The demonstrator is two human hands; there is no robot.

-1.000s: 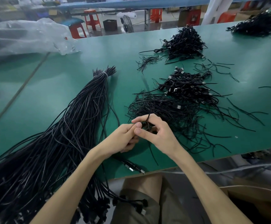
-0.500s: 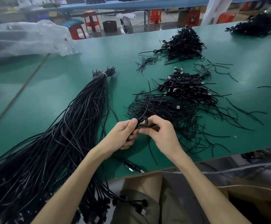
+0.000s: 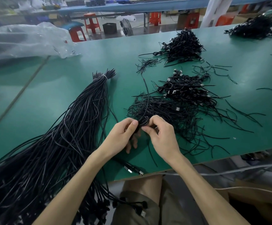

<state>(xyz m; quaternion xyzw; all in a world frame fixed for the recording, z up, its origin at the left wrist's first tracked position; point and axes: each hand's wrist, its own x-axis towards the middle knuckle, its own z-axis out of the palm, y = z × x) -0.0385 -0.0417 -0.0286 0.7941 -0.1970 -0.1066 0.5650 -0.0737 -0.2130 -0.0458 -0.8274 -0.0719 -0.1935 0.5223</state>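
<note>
Over the near part of the green table point(image 3: 54, 101), my left hand point(image 3: 124, 137) and my right hand point(image 3: 161, 135) meet on a small coil of black cable point(image 3: 143, 121). Each hand pinches one side of the coil between thumb and fingers. A loose end of black wire point(image 3: 146, 91) rises from the coil and arcs away over the table. Just behind the hands lies a pile of thin black ties point(image 3: 167, 111). A long tied bundle of black cables point(image 3: 64, 135) stretches along the left and hangs over the near edge.
Heaps of coiled cables point(image 3: 185, 88) with USB plugs sit behind the ties, another heap point(image 3: 184, 46) farther back and one point(image 3: 255, 28) at the far right. Two USB plugs point(image 3: 133, 170) lie at the near edge. A clear plastic bag point(image 3: 26, 41) lies far left.
The loose wire end, short a second ago, now sticks out much longer above the coil. My hands have shifted slightly away from me, still together on the coil.
</note>
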